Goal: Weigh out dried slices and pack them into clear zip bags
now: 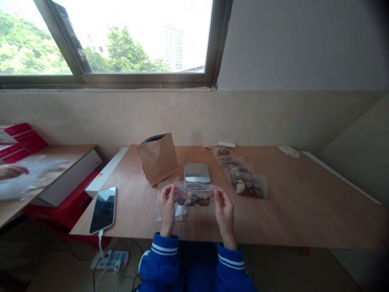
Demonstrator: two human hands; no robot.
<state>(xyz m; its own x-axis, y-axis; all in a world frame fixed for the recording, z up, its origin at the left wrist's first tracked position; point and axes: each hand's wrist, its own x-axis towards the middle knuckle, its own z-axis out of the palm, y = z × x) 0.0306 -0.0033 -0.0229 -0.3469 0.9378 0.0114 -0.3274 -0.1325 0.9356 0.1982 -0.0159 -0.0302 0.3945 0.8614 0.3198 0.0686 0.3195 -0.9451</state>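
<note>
Between my hands a clear zip bag [194, 198] with brown dried slices inside is stretched by its top edge. My left hand [167, 202] pinches the left corner of the bag. The right corner is pinched by my right hand [224, 205]. Flat clear plastic bags [158, 211] lie under and beside my left hand. Just beyond the held bag sits a small scale [197, 172] with a silver top. A brown paper pouch [158, 158] stands with its top open, left of the scale. Several filled zip bags [249, 187] lie in a row at the right.
A phone [103, 211] on a charging cable lies at the table's left edge, above a power strip [112, 259]. Another person's hand [13, 172] rests on plastic at the left table. A crumpled white piece [288, 151] lies at the back right.
</note>
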